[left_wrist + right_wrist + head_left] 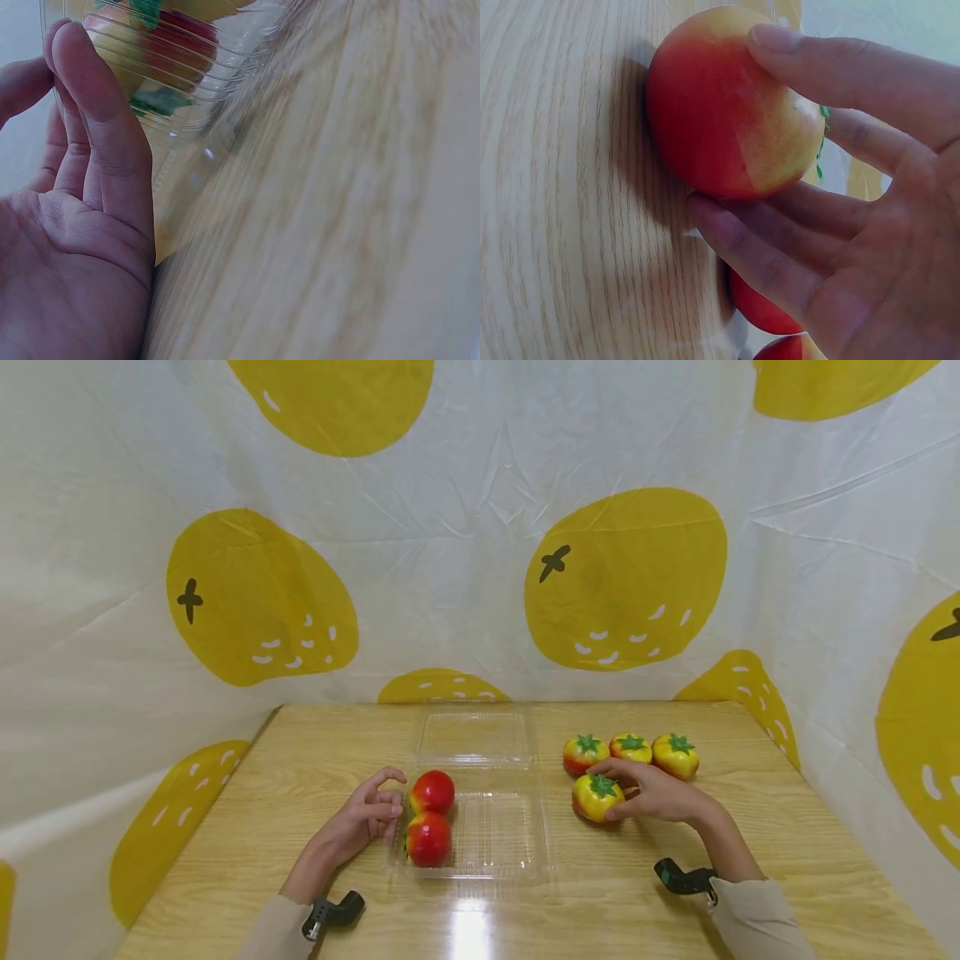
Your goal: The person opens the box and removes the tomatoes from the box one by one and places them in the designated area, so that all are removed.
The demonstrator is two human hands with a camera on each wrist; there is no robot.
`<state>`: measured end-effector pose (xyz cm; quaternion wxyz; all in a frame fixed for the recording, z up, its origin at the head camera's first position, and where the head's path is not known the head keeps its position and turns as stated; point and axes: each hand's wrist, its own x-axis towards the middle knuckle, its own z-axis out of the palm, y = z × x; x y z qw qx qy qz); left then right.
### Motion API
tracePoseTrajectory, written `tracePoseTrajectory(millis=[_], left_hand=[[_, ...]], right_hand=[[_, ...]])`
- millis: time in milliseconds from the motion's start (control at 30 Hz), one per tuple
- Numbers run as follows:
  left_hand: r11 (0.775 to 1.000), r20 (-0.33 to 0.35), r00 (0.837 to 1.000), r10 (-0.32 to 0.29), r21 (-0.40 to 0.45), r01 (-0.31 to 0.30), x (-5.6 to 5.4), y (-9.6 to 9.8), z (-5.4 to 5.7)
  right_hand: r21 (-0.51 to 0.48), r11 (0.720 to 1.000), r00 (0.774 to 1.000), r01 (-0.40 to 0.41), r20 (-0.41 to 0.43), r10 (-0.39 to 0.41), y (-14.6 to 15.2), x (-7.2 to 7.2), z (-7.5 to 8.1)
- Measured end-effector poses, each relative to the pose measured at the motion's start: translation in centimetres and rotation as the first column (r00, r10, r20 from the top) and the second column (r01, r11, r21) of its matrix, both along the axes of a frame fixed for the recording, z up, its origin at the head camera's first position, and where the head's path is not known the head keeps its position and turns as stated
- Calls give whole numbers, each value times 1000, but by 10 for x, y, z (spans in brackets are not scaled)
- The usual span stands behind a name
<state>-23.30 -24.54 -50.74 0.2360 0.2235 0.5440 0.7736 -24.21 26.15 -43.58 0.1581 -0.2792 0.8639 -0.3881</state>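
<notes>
My right hand holds a yellow-red toy tomato with a green leafy top, on the right of the table. In the right wrist view the thumb lies on the side of this tomato, with fingers on its far side. My left hand is at the left wall of a clear plastic clamshell box, its fingers loosely bent. In the left wrist view the fingertips are up against the ribbed wall. Two red tomatoes, a rear one and a front one, lie in the box's left side.
Behind the right hand stand three more tomatoes in a row: left, middle and right. The box's transparent lid lies folded back on the wooden table. A fruit-print cloth hangs behind.
</notes>
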Motion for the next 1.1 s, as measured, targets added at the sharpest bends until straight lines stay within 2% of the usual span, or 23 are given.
tracePoseTrajectory(millis=[1100], left_hand=[[1000, 1, 1000, 2, 2, -2, 0, 0, 1]], right_hand=[[21, 1000, 1000, 19, 12, -19, 1, -2, -1]])
